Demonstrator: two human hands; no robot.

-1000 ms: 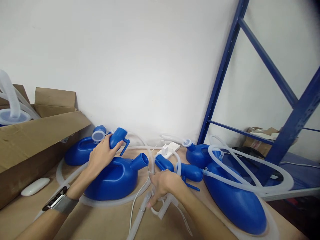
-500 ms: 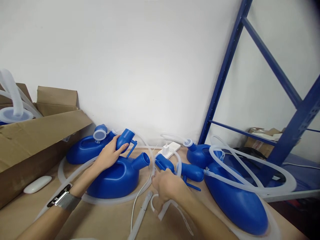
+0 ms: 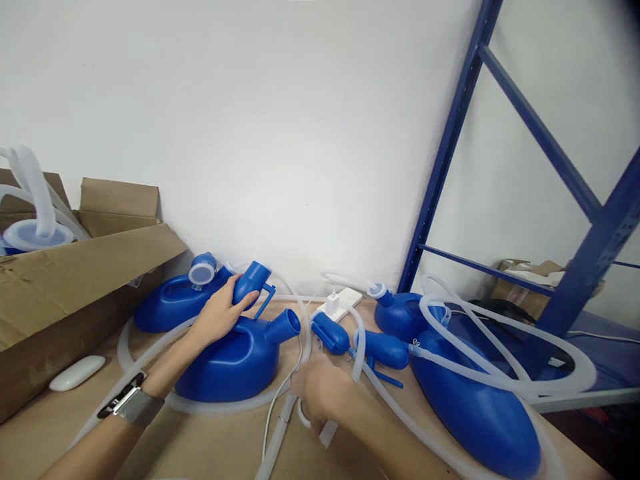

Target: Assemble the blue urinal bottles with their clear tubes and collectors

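Observation:
My left hand (image 3: 219, 313) is wrapped round a small blue funnel piece with a handle (image 3: 253, 281), held above a blue plastic bottle with a spout (image 3: 235, 353). My right hand (image 3: 315, 393) is closed on a clear tube (image 3: 385, 407) and a white ring near the table's front; the tube runs to a blue funnel piece (image 3: 331, 335) lying on the table. A second blue funnel piece (image 3: 387, 348) lies just right of it.
Another blue bottle with a clear cap (image 3: 173, 300) lies behind the left hand. A big blue bottle (image 3: 475, 407) wound with tubing sits right. A cardboard box (image 3: 65, 280) stands left, a white oval object (image 3: 77, 373) by it. A power strip (image 3: 340, 300) lies near the wall, and a blue rack (image 3: 575, 267) stands right.
My right hand has drawn back toward me along the table, pulling the clear tube taut. The left hand has stayed on its blue funnel piece, shifting slightly right.

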